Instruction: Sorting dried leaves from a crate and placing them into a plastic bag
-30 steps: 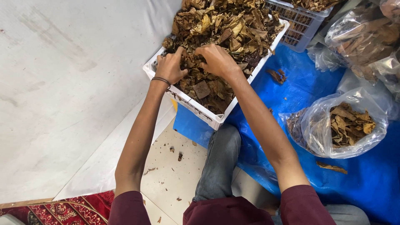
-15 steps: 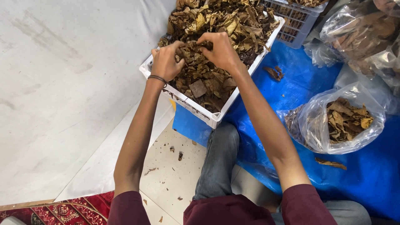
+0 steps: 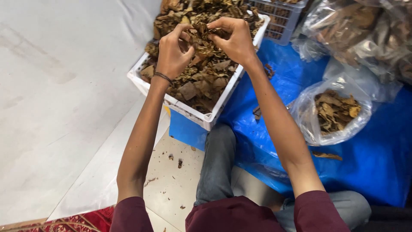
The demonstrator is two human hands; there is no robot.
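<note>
Holding a clump of dry brown leaves (image 3: 201, 36) between them, the left hand (image 3: 174, 53) and the right hand (image 3: 234, 41) are raised just above the white crate (image 3: 214, 114); the left hand has its fingers curled around the left side of the clump, and a thin dark band (image 3: 163, 77) sits on its wrist; the right hand pinches the right side of the same clump with thumb and fingertips, so both hands are closed on the leaves; the clump hangs directly over the heap of leaves that fills the crate. Under the crate and to the right lies a blue tarp (image 3: 377, 163); on it, to the right of the right forearm, stands an open clear plastic bag (image 3: 330, 114) with more dry leaves inside; further right and far, larger clear bags (image 3: 373, 34) of brown material lie against each other; a grey slotted basket (image 3: 281, 19) stands behind the crate, touching its far corner. On the left is a white sheet (image 3: 51, 107); near the person's knee the pale floor (image 3: 176, 180) carries some small leaf crumbs; a red patterned rug (image 3: 81, 221) shows at the near left edge.
</note>
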